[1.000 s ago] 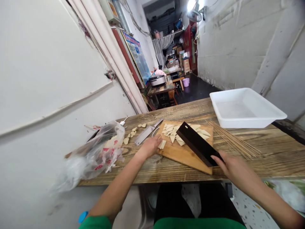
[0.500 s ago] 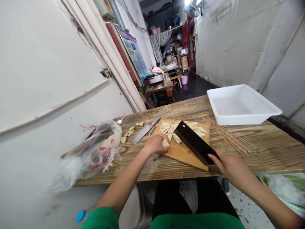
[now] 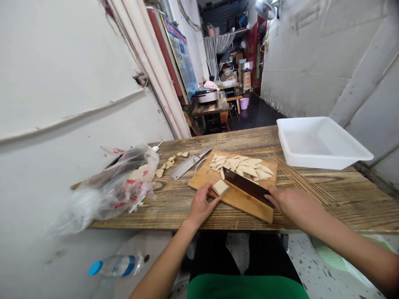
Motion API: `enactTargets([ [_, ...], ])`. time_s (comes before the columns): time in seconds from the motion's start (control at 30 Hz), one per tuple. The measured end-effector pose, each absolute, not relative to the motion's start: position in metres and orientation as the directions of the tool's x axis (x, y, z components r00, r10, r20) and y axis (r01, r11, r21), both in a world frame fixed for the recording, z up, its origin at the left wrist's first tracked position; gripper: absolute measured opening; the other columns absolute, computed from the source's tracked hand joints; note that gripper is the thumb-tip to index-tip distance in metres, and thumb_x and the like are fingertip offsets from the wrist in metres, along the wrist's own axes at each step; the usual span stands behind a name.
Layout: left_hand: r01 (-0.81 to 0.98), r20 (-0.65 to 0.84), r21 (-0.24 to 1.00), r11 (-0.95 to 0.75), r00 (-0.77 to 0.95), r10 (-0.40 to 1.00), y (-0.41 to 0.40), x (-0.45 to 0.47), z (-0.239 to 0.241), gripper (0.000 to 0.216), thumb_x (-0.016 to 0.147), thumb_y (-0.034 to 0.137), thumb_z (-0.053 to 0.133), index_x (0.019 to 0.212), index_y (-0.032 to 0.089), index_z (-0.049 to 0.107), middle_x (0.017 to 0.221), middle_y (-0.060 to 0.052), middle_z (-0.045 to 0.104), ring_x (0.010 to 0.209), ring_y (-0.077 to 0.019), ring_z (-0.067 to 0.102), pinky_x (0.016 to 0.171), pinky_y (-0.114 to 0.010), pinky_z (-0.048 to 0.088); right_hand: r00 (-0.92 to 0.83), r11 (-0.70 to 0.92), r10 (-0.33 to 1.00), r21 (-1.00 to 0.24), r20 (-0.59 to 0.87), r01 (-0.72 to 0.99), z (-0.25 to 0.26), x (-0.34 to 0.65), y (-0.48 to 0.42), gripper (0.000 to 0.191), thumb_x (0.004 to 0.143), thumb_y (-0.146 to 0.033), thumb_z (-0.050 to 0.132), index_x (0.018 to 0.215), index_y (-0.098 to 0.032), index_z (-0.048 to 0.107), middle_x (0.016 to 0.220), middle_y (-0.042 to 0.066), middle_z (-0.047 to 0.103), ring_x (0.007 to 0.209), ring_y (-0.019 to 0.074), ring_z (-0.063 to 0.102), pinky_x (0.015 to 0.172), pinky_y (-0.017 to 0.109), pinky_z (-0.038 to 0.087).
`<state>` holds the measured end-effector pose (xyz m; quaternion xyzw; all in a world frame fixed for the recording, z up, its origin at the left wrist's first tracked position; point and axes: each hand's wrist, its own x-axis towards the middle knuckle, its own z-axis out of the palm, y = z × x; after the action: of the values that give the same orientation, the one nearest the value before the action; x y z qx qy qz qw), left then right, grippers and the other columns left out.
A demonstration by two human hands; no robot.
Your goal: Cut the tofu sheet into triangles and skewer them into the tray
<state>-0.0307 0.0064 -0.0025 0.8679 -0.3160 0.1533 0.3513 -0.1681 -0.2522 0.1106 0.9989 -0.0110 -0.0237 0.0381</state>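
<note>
The wooden table has a cutting board in its middle, with one corner of the board close to the table's near edge. On the board sits a small stack of pale squares, near the board's left side. The left hand is at it, thumb and finger spread, with their tips by the stack's near sides; I can't tell if they pinch it. The right hand is closed around the handle of a black knife. The blade lies between the stack and a heap of pale cut pieces at the board's far side. Many of those are triangles. The step in hand looks like getting the stack set for the knife. A cut would call for bringing the blade over the stack, holding the squares still, and keeping the left fingertips back. Thin sticks lie right of the board, and a white tray stands at the table's far right corner. A silver cleaver lies left of the board, its blade away from both hands.
</note>
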Motion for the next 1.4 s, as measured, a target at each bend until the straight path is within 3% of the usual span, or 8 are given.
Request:
enactTargets([
  [0.27,-0.729,0.676,0.421,-0.54,0.649,-0.349,-0.006,-0.038,-0.017,0.04,0.077,0.028,0.067,0.111,0.015,0.052,0.108,-0.012,0.062,0.103,-0.0226,0.058,0.089,-0.042,0.05,0.996,-0.992,0.01,0.128,-0.093,0.022,0.114,-0.165,-0.244,0.027,0.095,-0.033,0.037,0.087,-0.017,0.058,0.066,0.008,0.069,0.061,0.0249,0.067,0.047,0.027,0.028],
  [0.43,-0.758,0.738,0.359,-0.544,0.587,-0.331,-0.008,-0.041,-0.014,0.033,0.079,0.024,0.065,0.109,0.015,0.056,0.117,-0.015,0.056,0.109,-0.024,0.053,0.092,-0.044,0.048,1.0,-0.987,0.002,0.162,0.006,0.001,0.119,-0.156,-0.252,0.031,0.095,-0.037,0.033,0.087,-0.017,0.056,0.06,0.006,0.066,0.055,0.0222,0.064,0.044,0.026,0.021],
  [0.53,-0.793,0.762,0.282,-0.54,0.527,-0.377,-0.01,-0.044,-0.011,0.023,0.08,0.02,0.063,0.103,0.015,0.059,0.109,-0.013,0.058,0.104,-0.0228,0.055,0.088,-0.042,0.05,0.993,-0.979,0.103,0.183,0.057,0.092,0.127,-0.141,-0.255,0.034,0.096,-0.041,0.032,0.085,-0.018,0.054,0.061,0.006,0.066,0.053,0.0199,0.062,0.046,0.026,0.02],
  [0.63,-0.82,0.772,0.215,-0.531,0.476,-0.422,-0.011,-0.047,-0.008,0.019,0.083,0.016,0.059,0.102,0.015,0.06,0.101,-0.012,0.061,0.099,-0.0214,0.057,0.084,-0.04,0.051,0.974,-0.965,0.225,0.148,0.035,0.217,0.134,-0.123,-0.253,0.031,0.096,-0.04,0.033,0.083,-0.018,0.053,0.061,0.004,0.065,0.053,0.0167,0.06,0.048,0.025,0.021],
  [0.9,-0.843,0.778,0.155,-0.515,0.425,-0.462,-0.013,-0.05,-0.007,0.025,0.082,0.008,0.057,0.106,0.012,0.059,0.101,-0.013,0.063,0.099,-0.0224,0.058,0.086,-0.04,0.052,0.938,-0.927,0.347,0.143,-0.019,0.346,0.134,-0.09,-0.25,0.026,0.094,-0.039,0.04,0.083,-0.02,0.054,0.067,0.001,0.067,0.056,0.0148,0.061,0.049,0.026,0.018],
  [1.07,-0.846,0.762,0.123,-0.52,0.416,-0.497,-0.011,-0.051,-0.012,0.03,0.081,0.007,0.058,0.111,0.009,0.057,0.103,-0.015,0.063,0.102,-0.0239,0.058,0.087,-0.041,0.052,0.935,-0.925,0.348,0.142,-0.065,0.353,0.134,-0.082,-0.251,0.026,0.094,-0.039,0.041,0.083,-0.02,0.055,0.069,0.001,0.068,0.06,0.016,0.062,0.049,0.026,0.019],
  [1.4,-0.825,0.715,0.174,-0.537,0.481,-0.507,-0.007,-0.051,-0.021,0.032,0.085,0.01,0.052,0.117,0.013,0.055,0.11,-0.014,0.062,0.106,-0.0236,0.057,0.091,-0.042,0.05,0.926,-0.926,0.357,0.081,-0.126,0.368,0.14,-0.079,-0.25,0.024,0.094,-0.036,0.041,0.084,-0.019,0.055,0.073,0.003,0.069,0.063,0.0152,0.063,0.051,0.025,0.025],
])
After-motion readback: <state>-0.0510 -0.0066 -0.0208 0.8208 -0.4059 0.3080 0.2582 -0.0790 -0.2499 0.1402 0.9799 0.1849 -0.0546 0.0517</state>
